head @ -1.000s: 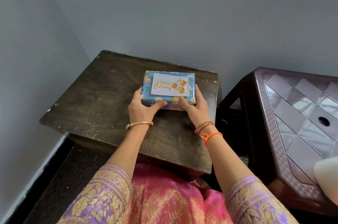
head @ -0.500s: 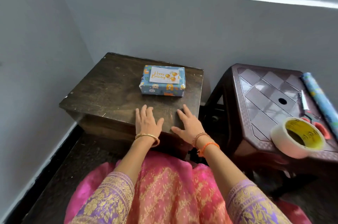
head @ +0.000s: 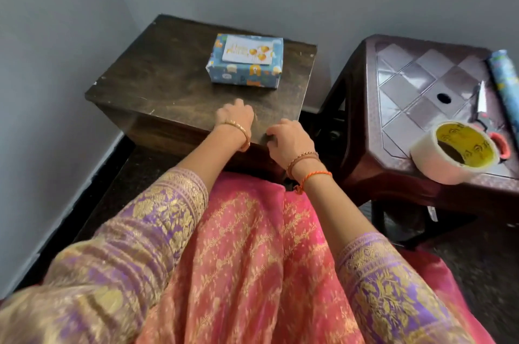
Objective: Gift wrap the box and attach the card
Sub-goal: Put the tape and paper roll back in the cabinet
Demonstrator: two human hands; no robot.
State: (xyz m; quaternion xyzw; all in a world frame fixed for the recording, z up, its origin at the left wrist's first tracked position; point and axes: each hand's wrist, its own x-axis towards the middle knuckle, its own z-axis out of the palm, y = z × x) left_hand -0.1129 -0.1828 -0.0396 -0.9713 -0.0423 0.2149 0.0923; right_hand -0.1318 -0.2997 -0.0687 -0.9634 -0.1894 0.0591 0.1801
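The box (head: pixel 243 73), wrapped in blue patterned paper, lies on the far part of the dark wooden table (head: pixel 157 82). A white "Happy Birthday" card (head: pixel 248 50) with gold balloons lies flat on its top. My left hand (head: pixel 235 116) rests on the table near the front edge, fingers curled under, holding nothing. My right hand (head: pixel 289 138) sits at the table's front right corner, fingers bent over the edge, also with nothing in it. Both hands are well short of the box.
A brown plastic stool (head: pixel 421 85) stands to the right. On it lie a roll of clear tape (head: pixel 455 152), scissors with red handles (head: pixel 487 119) and a roll of blue wrapping paper (head: pixel 504 79). Grey walls close in on the left and behind.
Both hands let go of the box and drew back to the table's front edge; their fingers have since curled. The view pulled back and shifted, showing the stool.
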